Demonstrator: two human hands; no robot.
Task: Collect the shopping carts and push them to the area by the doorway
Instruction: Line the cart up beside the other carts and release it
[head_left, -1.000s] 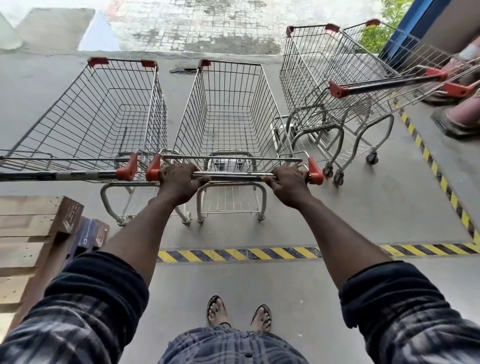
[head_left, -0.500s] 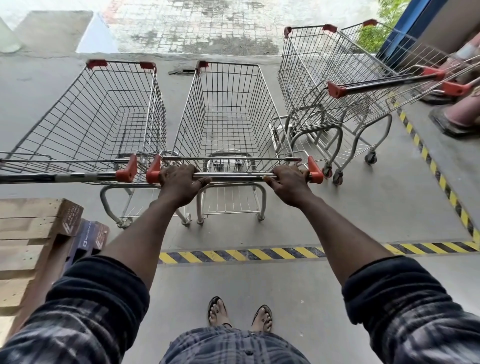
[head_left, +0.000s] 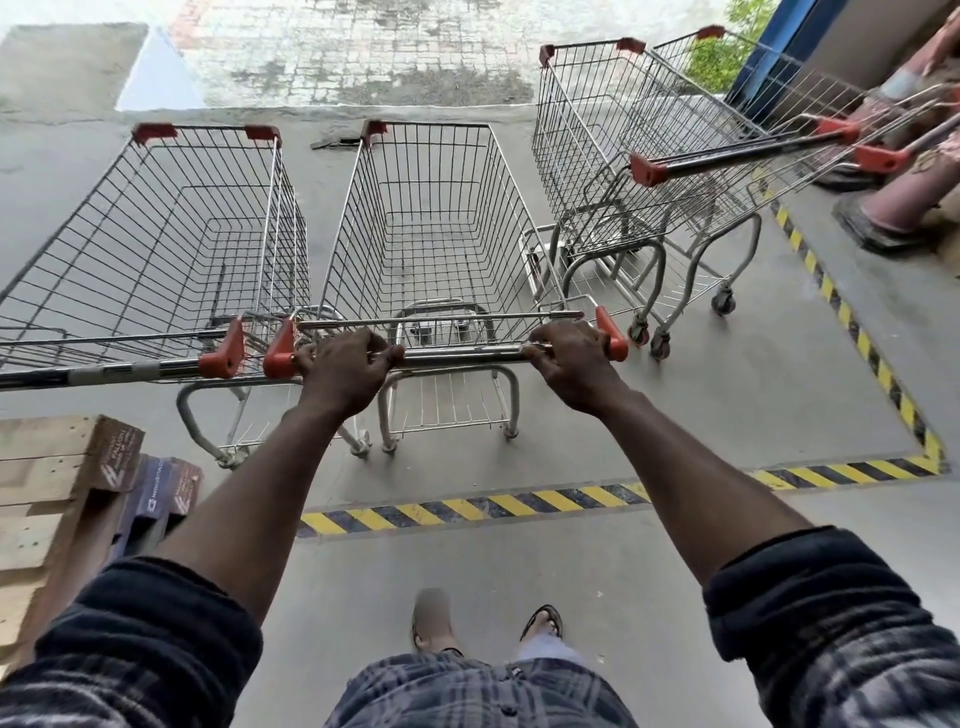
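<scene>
- Left grip is closed around the steel handle bar of the middle shopping cart, with the fingers curled over the top, just beside the bar's left red end cap.
- Right grip is closed around the same bar, against its right red end cap. Both arms are stretched forward.
- The middle shopping cart stands on the concrete floor, on the far side of a yellow-and-black striped tape.
- The left shopping cart stands just beside it and parallel to it. Their red handle caps are almost touching.
- On the right, two nested shopping carts stand at an angle near the middle cart, with their handles pointing to the right.
- A wooden pallet lies at the lower left. One corner block carries a white logo and printed letters, and a blue block beside it has white letters. Both are too small and tilted for me to read with certainty.
- The person's sandalled feet are on the near side of the tape.
</scene>
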